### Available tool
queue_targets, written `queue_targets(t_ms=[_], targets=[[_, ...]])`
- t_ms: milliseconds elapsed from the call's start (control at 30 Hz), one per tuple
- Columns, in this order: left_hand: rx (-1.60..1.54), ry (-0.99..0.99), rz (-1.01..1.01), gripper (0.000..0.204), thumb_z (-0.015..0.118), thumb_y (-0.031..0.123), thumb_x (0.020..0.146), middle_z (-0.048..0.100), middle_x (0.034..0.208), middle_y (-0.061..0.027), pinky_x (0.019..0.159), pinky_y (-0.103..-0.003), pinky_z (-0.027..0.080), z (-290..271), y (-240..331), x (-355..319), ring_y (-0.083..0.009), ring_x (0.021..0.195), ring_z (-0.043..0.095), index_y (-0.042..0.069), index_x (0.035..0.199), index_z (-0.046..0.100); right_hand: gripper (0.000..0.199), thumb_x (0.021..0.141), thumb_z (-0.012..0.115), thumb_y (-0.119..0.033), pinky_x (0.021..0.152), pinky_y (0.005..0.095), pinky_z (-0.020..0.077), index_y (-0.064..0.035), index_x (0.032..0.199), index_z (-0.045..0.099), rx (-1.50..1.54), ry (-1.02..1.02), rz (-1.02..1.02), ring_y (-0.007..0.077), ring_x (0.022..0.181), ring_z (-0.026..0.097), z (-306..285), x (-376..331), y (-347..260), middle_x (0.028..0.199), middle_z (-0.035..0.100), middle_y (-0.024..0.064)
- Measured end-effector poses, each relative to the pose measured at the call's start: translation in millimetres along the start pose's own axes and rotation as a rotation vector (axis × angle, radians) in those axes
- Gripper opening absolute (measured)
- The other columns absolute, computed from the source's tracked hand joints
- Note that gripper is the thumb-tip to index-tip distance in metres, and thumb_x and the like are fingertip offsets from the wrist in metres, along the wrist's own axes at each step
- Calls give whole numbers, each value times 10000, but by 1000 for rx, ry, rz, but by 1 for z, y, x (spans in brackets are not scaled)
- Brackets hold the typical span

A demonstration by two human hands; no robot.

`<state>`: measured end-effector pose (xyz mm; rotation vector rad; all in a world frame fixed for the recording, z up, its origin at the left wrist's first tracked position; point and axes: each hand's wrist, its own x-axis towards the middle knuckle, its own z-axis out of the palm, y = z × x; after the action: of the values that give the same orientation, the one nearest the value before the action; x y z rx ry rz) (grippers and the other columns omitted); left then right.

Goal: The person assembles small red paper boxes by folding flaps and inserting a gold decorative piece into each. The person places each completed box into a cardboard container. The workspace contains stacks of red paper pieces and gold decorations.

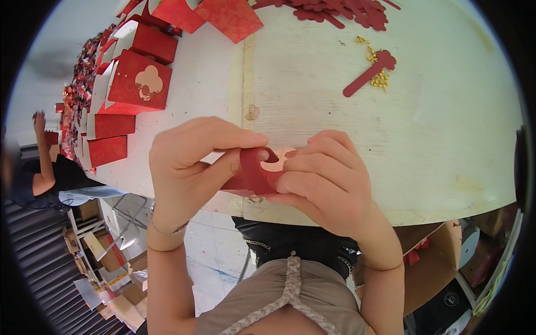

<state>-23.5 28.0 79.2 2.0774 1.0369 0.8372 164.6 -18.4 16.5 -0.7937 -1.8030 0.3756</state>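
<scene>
The left hand (195, 162) and right hand (329, 181) have their fingers clamped on one curled red piece (254, 173) over the worktop (435, 151)'s near edge. One flower-ended strap (363, 81) lies across gold fasteners (380, 81). One red box (125, 84) bears one peach clover emblem (149, 81). A carton (430, 273) holds red scraps (412, 257); a round pale mark (451, 299) shows nearby on black.

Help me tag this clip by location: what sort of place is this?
Probably a handcraft workshop: red boxes sit at the left of the table, dark red cut-out strips are heaped on its far side, and small gold pieces lie nearby.
</scene>
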Motion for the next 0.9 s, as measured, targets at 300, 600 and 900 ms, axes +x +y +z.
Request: queue_targets(t_ms=[300,600,900], targets=[[-224,95,-238,181,565,-158,660,666,747,-126,561,-216,498,8,13,-21,-154,629,631,-30,760,645,218,660,736,-166,709,318,430,-70,783,584,-1,-1,37,171,755,577,2,0,-4,841,598,28],[-170,72,-102,72,586,-88,770,663,759,-149,566,-228,513,6,4,-25,-181,656,650,-48,828,600,220,655,738,-178,717,313,429,-76,782,591,-21,1,53,160,764,588,2,2,-3,840,604,18],[-206,39,-106,68,663,10,789,664,757,-152,610,-290,554,5,1,-29,-212,651,656,-26,778,606,224,656,740,-172,713,313,428,-70,794,595,0,14,50,167,757,586,3,3,-3,844,611,24]])
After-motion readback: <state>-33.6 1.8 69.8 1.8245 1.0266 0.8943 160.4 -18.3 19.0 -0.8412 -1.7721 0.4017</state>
